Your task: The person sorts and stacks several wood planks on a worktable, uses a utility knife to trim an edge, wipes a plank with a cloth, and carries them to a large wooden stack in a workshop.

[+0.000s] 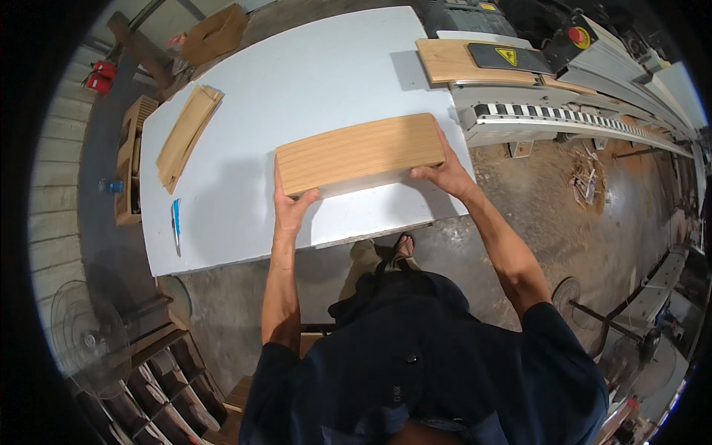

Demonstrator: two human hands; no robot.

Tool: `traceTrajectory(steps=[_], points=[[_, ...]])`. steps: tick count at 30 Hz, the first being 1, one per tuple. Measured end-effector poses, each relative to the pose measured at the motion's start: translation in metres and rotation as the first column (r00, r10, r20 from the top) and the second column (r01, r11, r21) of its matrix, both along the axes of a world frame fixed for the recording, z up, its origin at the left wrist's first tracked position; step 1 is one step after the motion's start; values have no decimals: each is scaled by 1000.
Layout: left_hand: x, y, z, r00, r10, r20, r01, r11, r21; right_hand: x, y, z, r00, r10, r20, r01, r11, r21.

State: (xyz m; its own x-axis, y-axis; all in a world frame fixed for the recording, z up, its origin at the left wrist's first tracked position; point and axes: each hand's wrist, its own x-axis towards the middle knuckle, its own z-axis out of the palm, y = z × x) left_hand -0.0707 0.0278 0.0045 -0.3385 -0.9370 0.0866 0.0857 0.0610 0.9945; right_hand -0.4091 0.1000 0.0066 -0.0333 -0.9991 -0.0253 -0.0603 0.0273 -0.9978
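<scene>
Between my two hands is a long, light-brown wooden board (pixel 360 154) with visible grain, or a stack of them; its thick near side is in shade. My left hand (pixel 291 208) grips the left end, thumb along the near edge. At the other end my right hand (pixel 447 175) holds it the same way, fingers mostly hidden behind the wood. The board is over the white tabletop (pixel 334 89); I cannot tell whether it touches it. To the left, a bundle of thin wood strips (pixel 189 137) and a blue-handled knife (pixel 176 226) lie on the table.
At the right, a machine with a toothed conveyor track (pixel 564 121) adjoins the table, a wooden board (pixel 452 61) on its bed and a red button (pixel 578 35) above. Wood scraps (pixel 588 178) litter the floor. Fans stand at lower left (pixel 90 340) and lower right (pixel 649 341).
</scene>
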Motion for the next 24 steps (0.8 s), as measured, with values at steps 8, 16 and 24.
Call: traceTrajectory(steps=[8,16,24], points=[[2,4,-9,997,56,-43,-53,996,77,7,6,-14,1000,-14,-8,13,995,-102],[25,-5,-11,984,-31,178,8,992,129,-16,2,-3,983,66,-170,-92,985,-146],[30,-13,-24,952,-27,306,16,999,37,-13,10,-5,967,-71,-244,48,994,-99]])
